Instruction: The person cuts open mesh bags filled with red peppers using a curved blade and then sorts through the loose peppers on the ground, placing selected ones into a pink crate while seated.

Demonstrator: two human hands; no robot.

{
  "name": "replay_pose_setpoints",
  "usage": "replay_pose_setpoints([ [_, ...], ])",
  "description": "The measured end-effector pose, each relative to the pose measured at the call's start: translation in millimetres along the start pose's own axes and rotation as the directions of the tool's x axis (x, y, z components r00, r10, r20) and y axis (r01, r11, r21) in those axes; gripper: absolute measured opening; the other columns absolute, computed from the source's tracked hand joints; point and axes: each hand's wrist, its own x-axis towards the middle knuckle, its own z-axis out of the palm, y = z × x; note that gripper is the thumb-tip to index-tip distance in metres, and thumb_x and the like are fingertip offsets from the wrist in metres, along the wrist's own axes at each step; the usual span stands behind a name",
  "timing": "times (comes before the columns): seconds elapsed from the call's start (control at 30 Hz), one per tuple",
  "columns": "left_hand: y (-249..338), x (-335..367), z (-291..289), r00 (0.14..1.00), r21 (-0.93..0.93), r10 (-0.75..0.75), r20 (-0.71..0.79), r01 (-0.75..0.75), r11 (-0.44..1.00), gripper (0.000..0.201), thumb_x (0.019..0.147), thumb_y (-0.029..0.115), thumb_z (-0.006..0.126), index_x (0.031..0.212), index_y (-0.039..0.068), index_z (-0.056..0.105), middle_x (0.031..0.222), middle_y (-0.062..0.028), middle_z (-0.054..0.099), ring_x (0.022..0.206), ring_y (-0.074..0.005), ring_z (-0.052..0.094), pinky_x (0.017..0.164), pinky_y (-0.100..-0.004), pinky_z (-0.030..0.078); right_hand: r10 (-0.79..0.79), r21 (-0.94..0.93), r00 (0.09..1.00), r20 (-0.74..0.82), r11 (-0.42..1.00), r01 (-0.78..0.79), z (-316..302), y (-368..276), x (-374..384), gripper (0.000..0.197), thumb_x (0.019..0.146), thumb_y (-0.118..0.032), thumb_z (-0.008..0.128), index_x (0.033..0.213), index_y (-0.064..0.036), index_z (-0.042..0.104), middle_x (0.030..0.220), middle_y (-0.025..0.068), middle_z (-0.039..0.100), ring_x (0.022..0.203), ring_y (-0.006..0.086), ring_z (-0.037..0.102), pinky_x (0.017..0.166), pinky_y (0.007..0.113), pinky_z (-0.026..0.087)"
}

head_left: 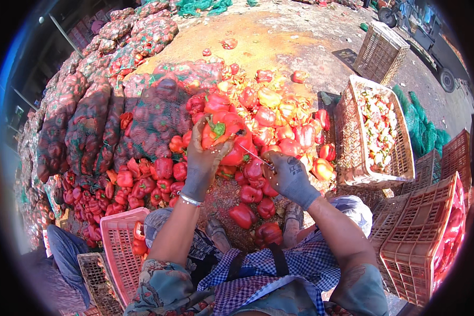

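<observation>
My left hand (201, 164), in a grey glove, is closed around a red bell pepper (211, 138) with a green patch on its upper side. My right hand (290, 178), also gloved in grey, grips a small knife (255, 156). The thin blade points left toward the pepper; I cannot tell whether it touches. Beneath and beyond both hands lies a heap of red bell peppers (286, 132) on the ground. Several more peppers (243, 216) rest between my feet.
Full mesh sacks (160, 118) crowd the left. A pink crate (122, 247) stands by my left knee. At right, a crate (351, 145) contains pale pepper scraps, near green netting (421, 124) and a tilted crate of red peppers (416, 242). A person's jeans leg (67, 258) shows at left.
</observation>
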Motion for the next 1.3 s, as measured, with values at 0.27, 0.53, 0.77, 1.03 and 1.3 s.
replay_pose_setpoints([
  [0.27, -2.9, 6.0, 7.4, 0.996, 0.196, 0.073, 0.055, -0.082, 0.977, 0.08, 0.076, -0.007, 0.074, 0.144, 0.004, 0.034, 0.139, -0.0095, 0.044, 0.124, -0.0215, 0.05, 0.101, -0.0379, 0.05, -0.05, 0.02, 0.996, -0.068, 0.998, 0.051, 3.9, 1.3, -1.1, 0.023, 0.087, -0.022, 0.06, 0.102, -0.0047, 0.058, 0.086, 0.0177, 0.064, 0.078, 0.0342, 0.066, 0.065, 0.044, 0.052],
  [0.53, -14.0, 9.8, -1.1, 0.998, 0.163, -0.016, 0.061, 0.006, 0.987, 0.08, 0.075, -0.005, 0.076, 0.142, 0.003, 0.035, 0.138, -0.0105, 0.045, 0.123, -0.0214, 0.051, 0.1, -0.0372, 0.05, 0.099, -0.404, 0.991, 0.089, 0.913, -0.055, -15.2, 2.8, 2.5, 0.017, 0.088, -0.015, 0.054, 0.102, -0.0053, 0.053, 0.09, 0.0183, 0.063, 0.075, 0.0329, 0.068, 0.06, 0.043, 0.054],
  [0.77, -17.8, 10.1, -12.6, 0.968, 0.056, -0.236, 0.089, 0.232, 0.971, 0.066, 0.083, -0.007, 0.067, 0.141, 0.003, 0.036, 0.132, -0.0119, 0.051, 0.114, -0.0234, 0.059, 0.095, -0.0358, 0.053, -0.107, -0.503, 0.993, -0.046, 0.861, 0.069, 0.1, 31.7, 6.0, 0.015, 0.087, -0.019, 0.057, 0.098, -0.0103, 0.05, 0.082, 0.0113, 0.058, 0.064, 0.0261, 0.064, 0.048, 0.04, 0.047],
  [1.03, -17.2, -9.6, -14.5, 0.821, 0.048, -0.531, 0.211, 0.534, 0.844, 0.068, 0.086, -0.002, 0.064, 0.146, 0.0, 0.032, 0.131, -0.0156, 0.055, 0.115, -0.023, 0.059, 0.1, -0.0351, 0.048, -0.269, -0.582, 0.963, 0.029, 0.778, 0.235, -12.4, 59.3, 4.0, 0.021, 0.084, -0.024, 0.064, 0.104, -0.0167, 0.065, 0.087, 0.004, 0.06, 0.079, 0.0252, 0.062, 0.075, 0.047, 0.049],
  [1.3, -22.0, -23.9, -12.4, 0.718, -0.125, -0.605, 0.344, 0.673, 0.729, 0.066, 0.09, 0.008, 0.065, 0.146, 0.0, 0.03, 0.131, -0.0137, 0.055, 0.111, -0.0227, 0.062, 0.096, -0.0331, 0.051, -0.134, -0.387, 0.978, -0.162, 0.92, 0.062, -2.2, 75.0, -6.2, 0.014, 0.084, -0.015, 0.064, 0.097, -0.0104, 0.063, 0.072, 0.0061, 0.059, 0.065, 0.0239, 0.061, 0.057, 0.036, 0.047],
])
